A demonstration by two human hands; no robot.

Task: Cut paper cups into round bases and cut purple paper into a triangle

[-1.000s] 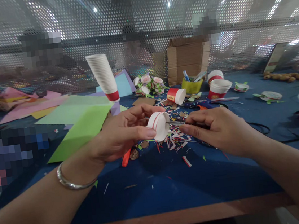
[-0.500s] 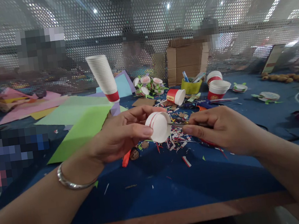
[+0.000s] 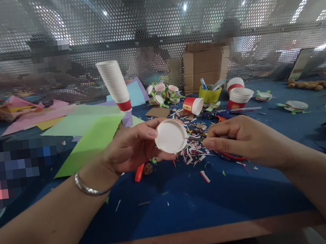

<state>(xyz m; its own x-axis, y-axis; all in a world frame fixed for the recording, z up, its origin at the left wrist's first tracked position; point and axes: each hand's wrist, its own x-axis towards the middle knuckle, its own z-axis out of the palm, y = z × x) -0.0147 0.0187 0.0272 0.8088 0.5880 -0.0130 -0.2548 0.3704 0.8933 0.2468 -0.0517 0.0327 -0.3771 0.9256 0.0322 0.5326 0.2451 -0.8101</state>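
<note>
My left hand (image 3: 136, 146) holds a shallow white paper cup bottom (image 3: 170, 137) by its rim, thumb on the near edge and fingers behind. Its open, hollow side faces me. To the right of it, my right hand (image 3: 236, 140) is closed in a pinch, a short gap away from the cup bottom. The thin pointed metal tool seen in this hand earlier is mostly hidden by the fingers now. A red curved piece (image 3: 233, 157) shows just under the right hand; whether it belongs to that tool I cannot tell. Paper scraps (image 3: 194, 148) lie beneath both hands.
Behind stand a tall cup stack (image 3: 113, 82), a tipped red-and-white cup (image 3: 193, 105), a yellow holder (image 3: 209, 94) with pens, and upright cups (image 3: 239, 97). Paper turtles (image 3: 164, 93) sit in a pile. Green paper (image 3: 91, 144) lies left; cardboard (image 3: 205, 67) leans on the mesh.
The cup bottom has turned in my left hand so its hollow faces me more squarely. My right hand has drawn back slightly, and the tool's tip no longer touches the cup bottom.
</note>
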